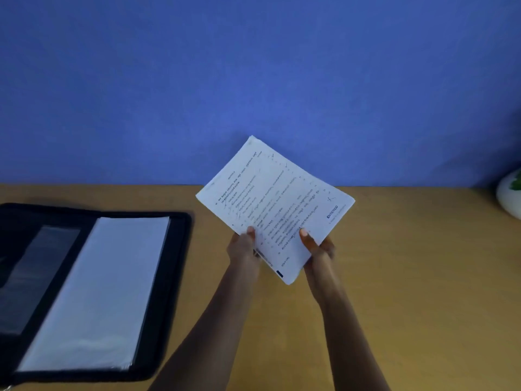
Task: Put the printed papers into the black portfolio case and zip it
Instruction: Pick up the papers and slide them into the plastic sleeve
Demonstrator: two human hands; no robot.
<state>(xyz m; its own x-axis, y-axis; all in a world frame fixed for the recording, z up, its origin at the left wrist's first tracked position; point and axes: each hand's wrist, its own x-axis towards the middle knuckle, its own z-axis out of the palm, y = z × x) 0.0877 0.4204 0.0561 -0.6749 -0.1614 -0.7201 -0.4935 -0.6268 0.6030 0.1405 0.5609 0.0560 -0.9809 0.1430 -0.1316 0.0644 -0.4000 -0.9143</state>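
A stack of white printed papers (pixel 277 198) is held up above the wooden table, turned diagonally, text facing me. My left hand (pixel 244 245) grips its lower left edge with the thumb on top. My right hand (pixel 317 246) grips its lower right edge the same way. The black portfolio case (pixel 172 277) lies open flat on the table at the left, apart from the papers. A white sheet or clear sleeve (pixel 98 289) covers its right half, and a dark pocket (pixel 36 275) sits on its left half.
The wooden table (pixel 408 277) runs up to a blue wall (pixel 253 80). A white rounded object with green on it (pixel 511 193) sits at the far right edge of the table.
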